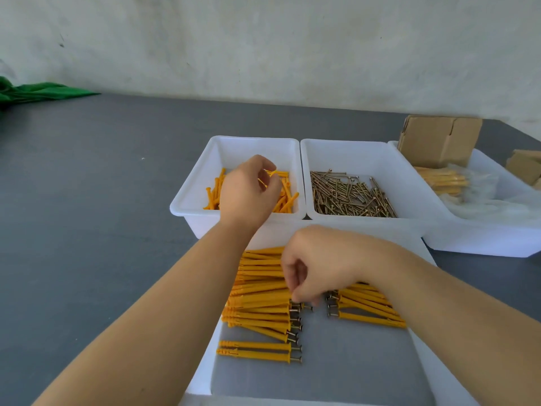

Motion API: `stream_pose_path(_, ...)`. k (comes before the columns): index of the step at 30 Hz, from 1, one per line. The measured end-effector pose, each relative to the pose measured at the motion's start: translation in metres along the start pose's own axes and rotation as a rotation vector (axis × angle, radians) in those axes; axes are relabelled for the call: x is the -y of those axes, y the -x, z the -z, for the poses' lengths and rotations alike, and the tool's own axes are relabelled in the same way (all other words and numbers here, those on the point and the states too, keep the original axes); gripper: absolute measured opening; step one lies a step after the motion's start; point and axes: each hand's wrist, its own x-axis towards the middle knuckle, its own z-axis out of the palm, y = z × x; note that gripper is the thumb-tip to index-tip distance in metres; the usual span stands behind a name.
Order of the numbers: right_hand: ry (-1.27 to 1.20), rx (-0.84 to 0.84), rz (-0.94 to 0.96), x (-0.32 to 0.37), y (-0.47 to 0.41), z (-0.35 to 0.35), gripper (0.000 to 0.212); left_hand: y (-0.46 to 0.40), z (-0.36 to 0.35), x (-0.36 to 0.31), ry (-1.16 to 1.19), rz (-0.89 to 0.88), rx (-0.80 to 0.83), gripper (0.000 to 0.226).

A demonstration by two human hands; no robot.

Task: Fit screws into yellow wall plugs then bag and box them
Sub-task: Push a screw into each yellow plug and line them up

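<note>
Head view, one entry. Landmark: the plug tub (202,183), white, on the grey surface (87,200).

Item 1, loose yellow wall plugs (288,197): a shallow heap in the plug tub, long axes mostly running away from the person, some fanned. The left hand (248,194) hangs inside this tub, directly over the heap; its grip is curled, thumb and forefinger pinching one plug (276,173) lifted at the far side, that plug lying crosswise. The left hand is the nearer hand for plugs.

Item 2, screws (351,191): brass-toned, tangled heap in the screw tub (351,150), touching the plug tub on its right side. Neither hand is in it; the right hand lies closer.

Item 3, fitted plugs (260,306): in the near tray (322,373), just on the person's side of the plug tub. Two rows, axes crosswise, screw heads facing the middle gap. The right hand (319,265) is over the left row, grip clenched downward at the heads; whether it holds one I cannot tell.

Item 4, bagged sets (445,180) with a cardboard box (439,139): in the bag tub (483,244), furthest right of the plug tub.

Judgement: assembly well along; the next fit needs a screw brought to the pinched plug.
</note>
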Motion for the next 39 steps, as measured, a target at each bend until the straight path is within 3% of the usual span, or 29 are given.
stream_pose_path(3,0.066,0.097,0.024,0.017,-0.008,-0.018,0.008,-0.003,-0.005,0.009,-0.173,-0.003,0.117,0.018)
stream_pose_path(6,0.097,0.134,0.008,0.023,-0.013,-0.025,0.011,-0.006,-0.010,0.013,-0.455,0.051,0.376,0.020)
stream_pose_path(9,0.126,0.041,0.024,0.021,-0.010,-0.017,0.018,-0.009,-0.014,0.011,-0.614,0.117,0.553,0.044)
stream_pose_path(12,0.033,-0.218,0.013,0.008,-0.006,0.000,0.020,-0.012,-0.018,0.009,-0.674,0.194,0.699,0.051)
stream_pose_path(14,-0.026,-0.511,-0.021,-0.011,-0.006,0.013,0.019,-0.015,-0.018,0.008,-0.689,0.206,0.742,0.051)
stream_pose_path(16,-0.028,-0.829,-0.127,-0.038,-0.006,0.026,0.020,-0.014,-0.018,0.009,-0.671,0.204,0.714,0.049)
stream_pose_path(18,0.029,-1.002,-0.311,-0.066,-0.006,0.036,0.014,-0.012,-0.019,0.009,-0.649,0.192,0.644,0.046)
stream_pose_path(20,0.111,-0.944,-0.513,-0.091,-0.006,0.043,0.017,-0.010,-0.020,0.009,-0.617,0.184,0.553,0.042)
stream_pose_path(22,0.079,-0.715,-0.674,-0.107,-0.008,0.046,0.030,-0.010,-0.020,0.010,-0.583,0.181,0.473,0.033)
stream_pose_path(24,-0.002,-0.463,-0.765,-0.111,-0.011,0.048,0.043,-0.011,-0.020,0.012,-0.545,0.165,0.417,0.022)
stream_pose_path(26,-0.043,-0.347,-0.781,-0.111,-0.013,0.051,0.047,-0.013,-0.018,0.013,-0.511,0.160,0.375,0.016)
stream_pose_path(31,-0.016,-0.283,-0.769,-0.111,-0.014,0.056,0.033,-0.016,-0.016,0.015,-0.463,0.205,0.341,0.027)
stream_pose_path(39,-0.057,-0.317,-0.718,-0.115,-0.015,0.054,0.032,-0.016,-0.013,0.012,-0.532,0.127,0.229,0.019)
